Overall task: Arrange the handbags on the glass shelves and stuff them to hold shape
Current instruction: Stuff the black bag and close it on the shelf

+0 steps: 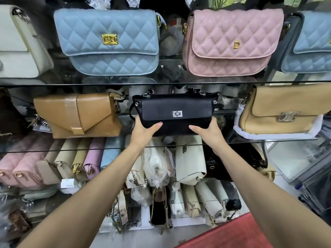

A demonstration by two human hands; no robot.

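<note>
A black handbag [176,109] with a silver turn lock stands upright on the middle glass shelf [268,139], between a tan envelope bag [77,116] and a beige flap bag [281,111]. My left hand [143,129] grips its lower left corner, thumb across the front. My right hand [209,130] grips the lower right corner the same way. The fingers of both hands are hidden behind the bag.
On the upper glass shelf [170,83] stand a white bag [19,43], a light blue quilted bag [109,42], a pink quilted bag [231,42] and another blue one [311,43]. Several bags are packed side by side on lower shelves [111,158]. A red mat [232,233] lies on the floor.
</note>
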